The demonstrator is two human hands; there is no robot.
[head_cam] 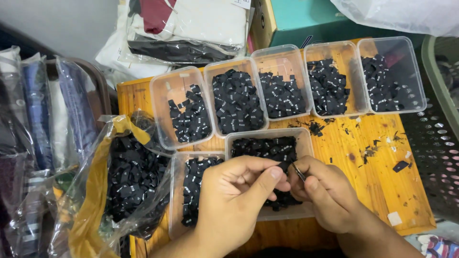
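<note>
My left hand [236,191] and my right hand [322,193] meet over a clear plastic tub [301,138] of small black fabric labels. My left thumb and fingers pinch one black label [285,166]. My right hand grips a thin metal tool [299,172], its tip touching that label. A second tub [179,191] of black labels lies under my left hand.
Five more clear tubs [184,112] of black labels stand in a row across the far side of the wooden board [382,157]. A clear plastic bag [129,181] full of labels sits at the left. Black scraps litter the board at right. Packed clothes lie left and behind.
</note>
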